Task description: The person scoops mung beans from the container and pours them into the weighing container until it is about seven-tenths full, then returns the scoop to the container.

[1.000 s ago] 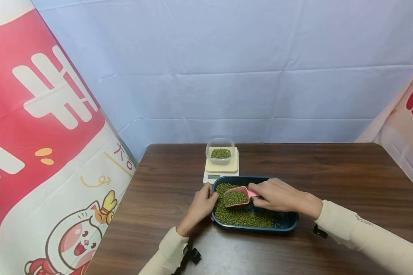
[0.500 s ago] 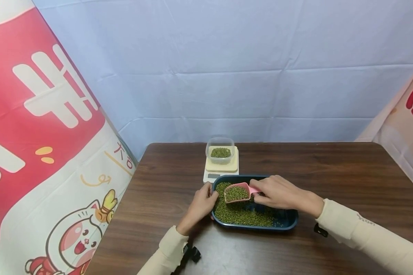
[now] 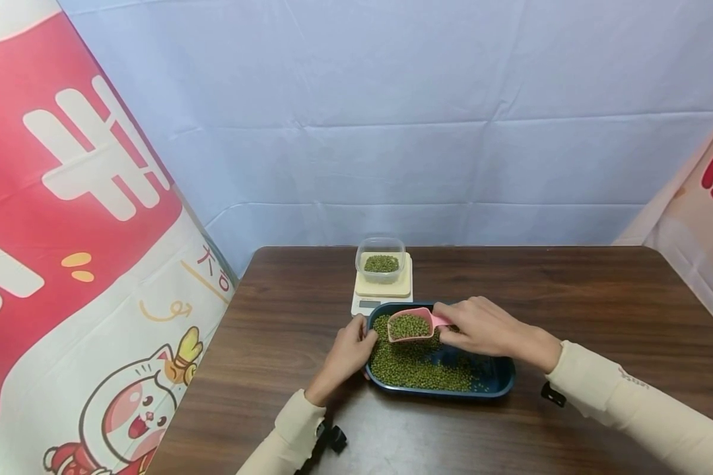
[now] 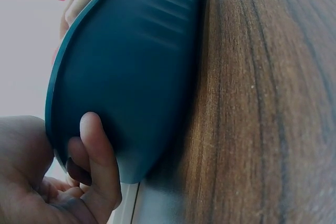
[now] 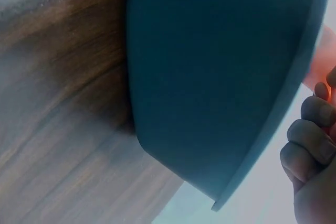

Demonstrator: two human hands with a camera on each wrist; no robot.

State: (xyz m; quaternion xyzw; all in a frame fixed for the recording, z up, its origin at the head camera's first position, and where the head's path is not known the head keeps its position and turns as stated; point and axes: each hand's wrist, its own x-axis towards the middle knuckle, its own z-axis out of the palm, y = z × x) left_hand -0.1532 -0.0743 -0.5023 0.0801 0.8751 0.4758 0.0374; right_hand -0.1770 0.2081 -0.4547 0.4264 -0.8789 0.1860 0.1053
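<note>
My right hand [image 3: 478,326] grips the handle of a pink scoop [image 3: 426,313] heaped with green mung beans [image 3: 409,326]. The scoop is over the back left part of a dark blue tub [image 3: 502,392], whose own beans lie mostly to the left and front, with bare floor showing at the right. At the tub's left end, my left hand [image 3: 348,353] pinches the rim, thumb on top; the left wrist view shows its fingers [image 4: 94,145] curled against the outer wall. In the right wrist view, curled fingers [image 5: 310,142] appear beyond the tub's rim.
Behind the tub stands a kitchen scale [image 3: 365,290], bearing a clear plastic container [image 3: 380,277] with some mung beans inside. The tub's back left corner is close to the scale's display. Brown wooden table [image 3: 570,297] extends to both sides; a pale cloth [image 3: 392,165] hangs behind.
The filled scoop has risen out of the beans and moved slightly toward the back of the tub, levelling off. My left hand has stayed on the rim.
</note>
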